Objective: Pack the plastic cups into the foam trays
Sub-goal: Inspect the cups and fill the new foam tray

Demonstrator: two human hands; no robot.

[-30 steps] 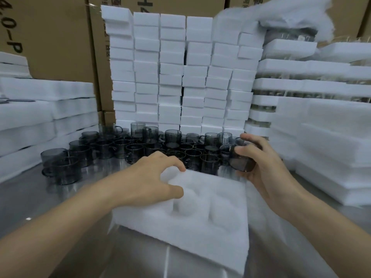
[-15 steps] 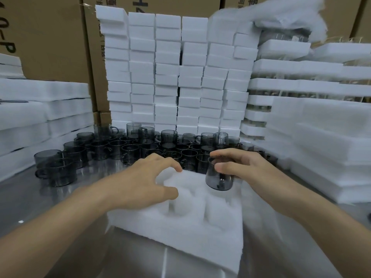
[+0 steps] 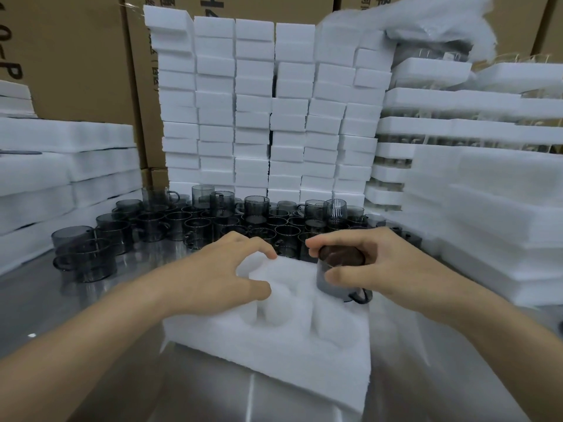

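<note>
A white foam tray [image 3: 274,339] with round pockets lies on the metal table in front of me. My left hand [image 3: 219,275] rests flat on its far left part, fingers spread. My right hand [image 3: 374,263] grips a smoky grey plastic cup [image 3: 335,284] from above, its base sunk into the tray's far right pocket and its handle showing at the lower right. Behind the tray stand several more grey cups [image 3: 213,220] in a crowd.
Stacks of white foam blocks [image 3: 265,111] rise behind the cups. Foam trays are piled at the left [image 3: 61,166] and right [image 3: 487,208], some on the right holding cups. Cardboard boxes [image 3: 76,56] stand at the back. The steel table [image 3: 45,300] reflects light.
My right hand carried the cup from the crowd at the right over to the tray and lowered it into the far right pocket. My left hand stayed on the tray.
</note>
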